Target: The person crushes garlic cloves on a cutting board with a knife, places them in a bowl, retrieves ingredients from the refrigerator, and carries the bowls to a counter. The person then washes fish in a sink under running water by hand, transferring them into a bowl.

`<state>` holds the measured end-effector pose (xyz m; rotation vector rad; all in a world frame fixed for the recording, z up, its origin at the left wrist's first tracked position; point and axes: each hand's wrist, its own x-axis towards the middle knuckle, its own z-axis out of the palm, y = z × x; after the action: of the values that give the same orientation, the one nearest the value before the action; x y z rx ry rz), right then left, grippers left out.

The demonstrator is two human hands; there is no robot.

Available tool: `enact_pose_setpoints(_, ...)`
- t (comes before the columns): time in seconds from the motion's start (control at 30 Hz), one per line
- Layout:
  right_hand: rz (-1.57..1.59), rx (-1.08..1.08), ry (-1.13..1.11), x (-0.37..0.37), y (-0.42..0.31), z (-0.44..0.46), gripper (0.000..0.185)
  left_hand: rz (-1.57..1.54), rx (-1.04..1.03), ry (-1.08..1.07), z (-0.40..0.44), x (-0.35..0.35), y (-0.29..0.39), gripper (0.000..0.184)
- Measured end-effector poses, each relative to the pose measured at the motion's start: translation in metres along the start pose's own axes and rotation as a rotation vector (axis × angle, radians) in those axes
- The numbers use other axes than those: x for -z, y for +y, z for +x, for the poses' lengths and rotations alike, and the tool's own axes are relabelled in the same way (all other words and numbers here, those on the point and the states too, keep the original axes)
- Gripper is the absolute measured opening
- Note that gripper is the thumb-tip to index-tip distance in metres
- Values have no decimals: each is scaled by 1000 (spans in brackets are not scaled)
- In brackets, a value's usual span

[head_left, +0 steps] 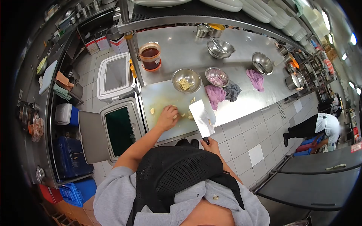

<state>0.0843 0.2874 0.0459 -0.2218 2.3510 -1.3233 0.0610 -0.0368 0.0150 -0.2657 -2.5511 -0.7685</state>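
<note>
In the head view, my left hand [168, 117] rests low over the pale cutting board [158, 98]. Its fingers are curled down, their tips partly hidden, beside pale pieces that look like garlic cloves [190, 114]. One clove [152, 110] lies apart, left of that hand. My right hand [212, 146] is closed around the black handle of a cleaver [201, 117], whose broad blade lies over the board's right side. A metal bowl [175, 77] at the board's far edge holds yellowish pieces. Beside it, a smaller bowl [207, 74] contains pinkish-purple slices.
Purple cloth [215, 96] and grey cloth [232, 92] lie right of the board. A tub of dark red-brown liquid [150, 56] stands behind it. Open bins [121, 130] flank the table's left side. Another person [326, 126] bends over at far right.
</note>
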Motion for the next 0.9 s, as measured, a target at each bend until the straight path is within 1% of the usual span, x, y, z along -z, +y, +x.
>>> enact_pose_setpoints(0.03,-32,51,55,1,-8,1,35,-1,-1,-1,-4,8,-9,26)
enact_pose_setpoints(0.07,-66,100,108,2,-15,1,34,7,42,-21,-7,15,-19,26)
enact_pose_setpoints(0.1,-67,98,105,4,-26,0,34,15,88,-41,-9,21,-23,25)
enact_pose_setpoints(0.13,-72,224,207,7,-41,-2,34,15,92,-41,-8,31,-18,25)
enact_pose_setpoints(0.17,-76,348,309,9,-55,-4,33,91,72,-49,-8,42,-14,27)
enact_pose_setpoints(0.2,-78,344,307,12,-68,-4,33,165,52,-58,-9,52,-8,29)
enact_pose_setpoints(0.27,137,552,394,14,-86,-5,31,183,86,-51,-13,62,-5,32)
enact_pose_setpoints(0.3,144,582,376,10,-83,-4,32,206,119,-39,-15,65,-5,34)
enact_pose_setpoints(0.33,145,584,373,0,-64,5,32,208,122,-38,-16,63,-9,34)
enact_pose_setpoints(0.4,-233,296,288,-32,-5,18,39,113,154,-47,-24,55,-19,38)
enact_pose_setpoints(0.43,-557,121,58,-33,2,15,50,115,151,-43,-26,52,-22,38)
enact_pose_setpoints(0.47,-566,135,61,-33,12,12,50,100,146,-44,-25,48,-23,39)
enact_pose_setpoints(0.5,-614,88,-6,-40,27,4,51,88,141,-53,-27,50,-25,40)
enact_pose_setpoints(0.53,-674,57,-66,-38,34,18,53,98,141,-25,-17,54,-30,40)
enact_pose_setpoints(0.57,-651,104,-59,-38,49,22,53,109,148,-41,-20,55,-29,41)
enact_pose_setpoints(0.6,-649,85,-61,-37,47,10,53,111,153,-68,-28,53,-23,42)
enact_pose_setpoints(0.67,-543,86,-97,-19,19,12,51,113,150,-61,-27,56,-20,42)
enact_pose_setpoints(0.7,-526,146,-55,-12,19,9,47,107,155,-1,-27,57,-19,42)
enact_pose_setpoints(0.73,-531,142,-49,-2,-1,2,47,100,166,56,-27,59,-17,42)
enact_pose_setpoints(0.8,-69,-32,-148,16,-33,-11,38,88,165,73,-22,60,-13,41)
enact_pose_setpoints(0.83,85,-36,-167,22,-22,-9,35,18,157,140,-18,58,-9,41)
enact_pose_setpoints(0.87,87,-39,-169,30,-19,-7,35,-51,147,207,-13,55,-4,40)
enact_pose_setpoints(0.9,228,-76,-140,38,-18,-4,37,-51,148,202,-9,46,2,40)
